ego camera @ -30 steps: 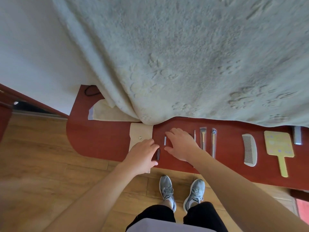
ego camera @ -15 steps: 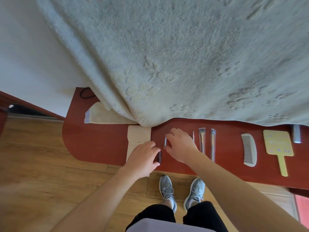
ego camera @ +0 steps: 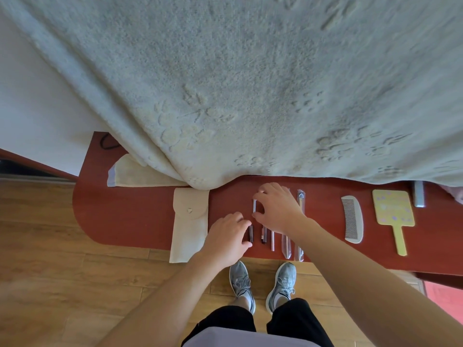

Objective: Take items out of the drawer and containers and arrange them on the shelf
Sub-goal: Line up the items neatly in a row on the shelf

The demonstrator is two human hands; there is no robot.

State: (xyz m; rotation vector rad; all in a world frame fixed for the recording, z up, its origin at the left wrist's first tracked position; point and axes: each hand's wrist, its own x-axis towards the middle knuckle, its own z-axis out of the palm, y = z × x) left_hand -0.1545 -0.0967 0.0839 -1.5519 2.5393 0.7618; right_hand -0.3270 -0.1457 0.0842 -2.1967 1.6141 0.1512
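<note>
A red wooden shelf (ego camera: 130,216) runs across the view below a pale blanket. On it lie, side by side, a short dark pencil (ego camera: 250,233), a second dark pencil (ego camera: 263,236), a thin stick (ego camera: 272,242) and two wrapped brushes (ego camera: 287,247). My left hand (ego camera: 228,237) has its forefinger and thumb curled round the ends of the first dark pencil. My right hand (ego camera: 278,211) pinches a small silvery stick (ego camera: 254,206) lengthways between forefinger and thumb, just beyond the pencils. The palm of that hand hides the upper parts of the other items.
A cream snap pouch (ego camera: 189,225) lies left of my hands and overhangs the shelf's front edge. At the right are a white comb (ego camera: 352,219), a yellow hand mirror (ego camera: 392,211) and a grey object (ego camera: 419,195). A folded cloth (ego camera: 132,175) sticks out from under the fleece blanket (ego camera: 250,83).
My right hand has lifted off the row and shifted slightly right, uncovering the lower ends of the pencils and brushes. The silvery stick now sits between its forefinger and thumb. My left hand stays at the dark pencil.
</note>
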